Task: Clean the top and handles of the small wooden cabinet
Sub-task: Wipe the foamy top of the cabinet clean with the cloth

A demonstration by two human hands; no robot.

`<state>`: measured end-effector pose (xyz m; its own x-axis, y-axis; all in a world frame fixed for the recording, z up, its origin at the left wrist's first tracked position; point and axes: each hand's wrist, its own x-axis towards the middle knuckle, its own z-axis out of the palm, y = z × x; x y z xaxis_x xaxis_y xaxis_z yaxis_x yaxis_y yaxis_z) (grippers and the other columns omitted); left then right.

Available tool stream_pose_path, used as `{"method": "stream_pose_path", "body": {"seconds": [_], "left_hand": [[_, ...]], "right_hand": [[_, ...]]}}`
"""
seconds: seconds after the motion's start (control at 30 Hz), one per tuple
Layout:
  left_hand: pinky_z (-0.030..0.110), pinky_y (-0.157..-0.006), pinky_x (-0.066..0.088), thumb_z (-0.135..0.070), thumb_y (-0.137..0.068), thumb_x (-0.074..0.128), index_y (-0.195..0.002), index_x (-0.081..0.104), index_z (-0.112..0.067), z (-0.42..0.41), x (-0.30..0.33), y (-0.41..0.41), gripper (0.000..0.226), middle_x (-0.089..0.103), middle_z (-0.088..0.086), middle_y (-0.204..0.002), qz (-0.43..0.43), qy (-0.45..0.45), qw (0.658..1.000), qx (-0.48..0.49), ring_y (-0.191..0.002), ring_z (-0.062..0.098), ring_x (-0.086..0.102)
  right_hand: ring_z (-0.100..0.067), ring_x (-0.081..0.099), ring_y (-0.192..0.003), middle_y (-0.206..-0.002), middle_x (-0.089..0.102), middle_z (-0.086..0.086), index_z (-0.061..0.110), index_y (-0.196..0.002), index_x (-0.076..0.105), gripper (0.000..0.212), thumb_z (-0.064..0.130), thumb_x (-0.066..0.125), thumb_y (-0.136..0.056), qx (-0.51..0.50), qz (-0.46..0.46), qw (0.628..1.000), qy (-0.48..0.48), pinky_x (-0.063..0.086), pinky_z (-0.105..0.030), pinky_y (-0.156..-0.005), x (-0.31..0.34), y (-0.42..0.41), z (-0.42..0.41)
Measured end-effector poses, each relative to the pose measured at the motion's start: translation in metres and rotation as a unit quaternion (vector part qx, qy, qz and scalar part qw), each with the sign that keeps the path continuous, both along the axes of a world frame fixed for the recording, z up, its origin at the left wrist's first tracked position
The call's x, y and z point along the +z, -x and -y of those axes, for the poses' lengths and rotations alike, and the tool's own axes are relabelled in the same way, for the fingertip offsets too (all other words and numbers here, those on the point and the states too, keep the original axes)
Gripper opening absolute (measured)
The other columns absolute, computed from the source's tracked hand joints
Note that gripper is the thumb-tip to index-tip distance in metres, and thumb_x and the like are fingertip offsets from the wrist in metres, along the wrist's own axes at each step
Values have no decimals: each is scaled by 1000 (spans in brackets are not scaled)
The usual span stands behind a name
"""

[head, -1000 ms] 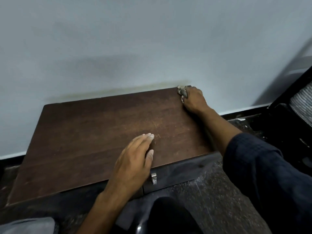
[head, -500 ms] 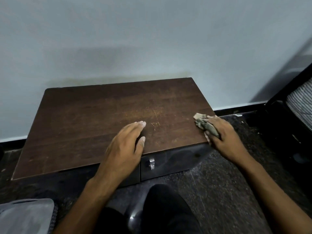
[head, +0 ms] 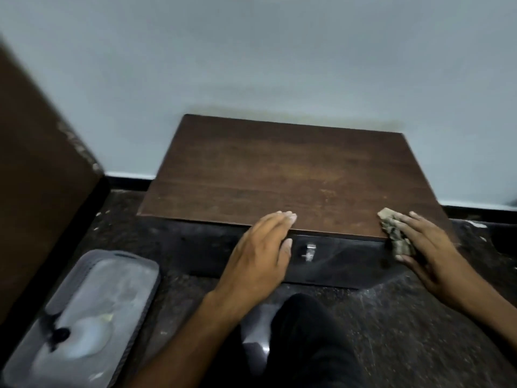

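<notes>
I see the cabinet standing low on the dark speckled floor, its back edge against the pale wall. Its top is dark brown wood with visible grain and a lighter, worn patch with faint scratches right of centre. The front face is black, with one small metal handle near the middle.

My left hand lies flat at the front edge of the top, fingers straight and together, fingertips on the wood, thumb hanging over the black front just left of the handle. It holds nothing.

My right hand is at the front right corner of the cabinet. Its fingers are fairly straight and it presses a crumpled, greyish-brown cloth against that corner; the cloth lies partly on the top and partly over the edge. Whether the thumb grips the cloth I cannot tell.

On the floor to the left sits a grey plastic basket, blurred. A brown panel stands at the far left.
</notes>
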<state>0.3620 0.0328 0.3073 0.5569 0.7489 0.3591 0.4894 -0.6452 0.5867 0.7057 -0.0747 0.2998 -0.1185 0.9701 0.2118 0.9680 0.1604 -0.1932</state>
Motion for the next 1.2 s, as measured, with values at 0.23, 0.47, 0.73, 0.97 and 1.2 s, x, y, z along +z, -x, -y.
{"method": "stream_pose_path", "body": {"seconds": [0.23, 0.47, 0.73, 0.97, 1.2], "left_hand": [[35, -114, 36, -2, -92, 53, -137, 55, -5, 15, -15, 67, 45, 55, 3, -142, 49, -2, 987, 154, -137, 14, 44], [29, -114, 34, 8, -87, 56, -135, 57, -5, 32, -25, 131, 49, 57, 2, -139, 79, 50, 934, 346, -133, 16, 48], [36, -115, 35, 8, -87, 54, -137, 55, -6, 42, -17, 155, 52, 56, 4, -141, 105, 70, 902, 412, -135, 14, 45], [11, -110, 25, 0, -90, 54, -141, 51, -16, 45, -15, 158, 53, 51, -5, -144, 104, 82, 895, 425, -135, 1, 38], [19, -112, 31, 2, -86, 56, -133, 58, -8, 31, -19, 99, 49, 58, -1, -136, 80, 40, 954, 287, -128, 11, 49]], "right_hand": [[-46, 50, -128, -136, 56, -27, -11, -130, 57, 51, 24, 53, -92, 79, -2, 994, -74, 37, -52, -110, -21, 111, -62], [-37, 47, -133, -142, 52, -19, -4, -137, 52, 59, 11, 72, -84, 147, -40, 986, -74, 37, -50, -116, -17, 280, -136], [-39, 25, -147, -152, 36, -21, 0, -150, 29, 53, 21, 36, -102, 139, 26, 990, -16, 15, -47, -123, -6, 422, -187], [-39, 28, -147, -153, 38, -19, 1, -151, 31, 50, 15, 21, -104, 171, 67, 981, -58, 23, -48, -122, -16, 416, -177], [-39, 39, -142, -147, 49, -21, -3, -144, 45, 46, 9, 52, -100, 152, 54, 982, -100, 34, -48, -118, -27, 268, -123]]}}
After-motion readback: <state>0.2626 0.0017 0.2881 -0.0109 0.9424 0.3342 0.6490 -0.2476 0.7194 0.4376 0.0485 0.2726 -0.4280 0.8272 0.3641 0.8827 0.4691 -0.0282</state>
